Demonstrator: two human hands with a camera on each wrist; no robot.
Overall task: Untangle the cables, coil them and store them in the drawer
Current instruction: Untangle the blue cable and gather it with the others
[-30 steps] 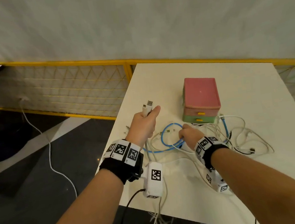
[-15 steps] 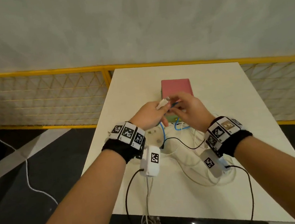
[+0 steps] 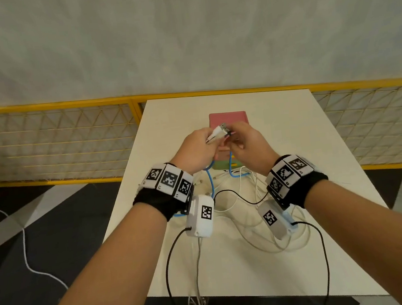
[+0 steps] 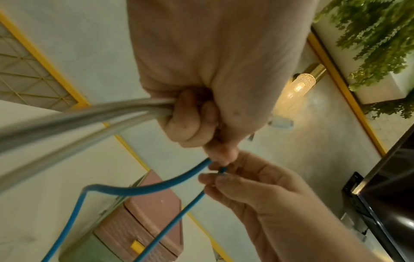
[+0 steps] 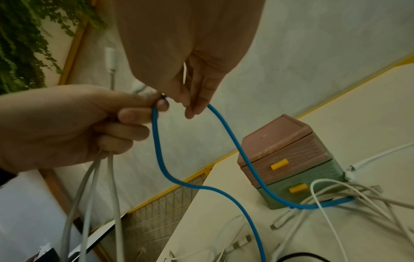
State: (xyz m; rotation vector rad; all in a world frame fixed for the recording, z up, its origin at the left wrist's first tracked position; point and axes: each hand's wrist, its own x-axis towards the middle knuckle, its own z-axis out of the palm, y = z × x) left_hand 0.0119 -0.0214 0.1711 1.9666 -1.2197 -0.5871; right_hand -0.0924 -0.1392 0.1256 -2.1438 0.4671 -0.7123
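Both hands have been lifted off the bench (image 3: 269,257) and brought together. White cables (image 5: 94,186) and their plugs (image 3: 219,132) are held tight in the left hand (image 3: 196,150). The blue cable (image 5: 161,159) is now pinched by the right hand (image 3: 246,144), just beside the left hand; its end seems to be passed across, though this is blurry. Below the hands, more cables are tangled by the shut drawer box (image 5: 289,159). Untangling has only started.

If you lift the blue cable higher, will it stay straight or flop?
Probably flop: the blue cable sags in a loop between both hands. It looks light, so it should lift easily, but may snag, since it runs under the white cables.
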